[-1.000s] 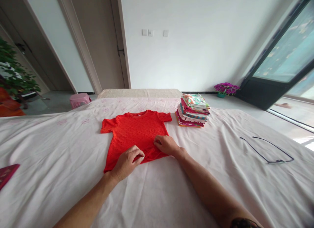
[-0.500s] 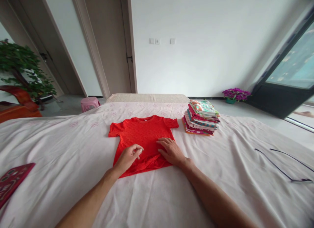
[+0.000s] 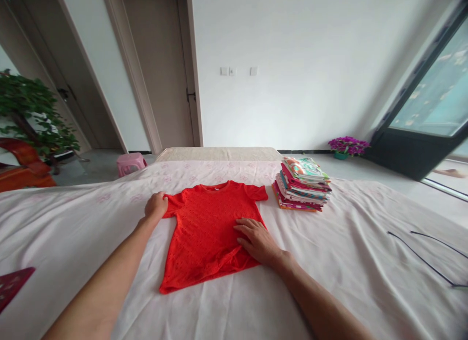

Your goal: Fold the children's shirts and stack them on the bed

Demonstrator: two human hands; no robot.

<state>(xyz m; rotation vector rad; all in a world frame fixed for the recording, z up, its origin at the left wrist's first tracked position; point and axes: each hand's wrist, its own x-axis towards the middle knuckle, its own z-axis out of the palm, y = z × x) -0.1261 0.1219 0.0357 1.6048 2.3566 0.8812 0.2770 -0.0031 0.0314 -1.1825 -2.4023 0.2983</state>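
Note:
A red short-sleeved T-shirt [image 3: 208, 228] lies spread on the white cloth [image 3: 285, 301], its collar at the far side. Wrinkles bunch near its lower hem, just left of my right hand. My left hand [image 3: 156, 205] is closed on the end of the left sleeve. My right hand [image 3: 258, 240] rests flat on the lower right of the shirt, fingers stretched out. To the right of the shirt's right sleeve stands a stack of folded clothes [image 3: 302, 186].
Eyeglasses [image 3: 427, 262] lie at the right on the cloth. A dark red flat object [image 3: 14, 286] is cut off at the left edge. Beyond are a pink stool [image 3: 130, 164], a leafy plant [image 3: 32, 110] and purple flowers [image 3: 347, 145].
My left hand has moved from over the shirt's middle out to the left sleeve and closed on it. The shirt's lower left corner reaches nearer me. My right hand stays on the shirt.

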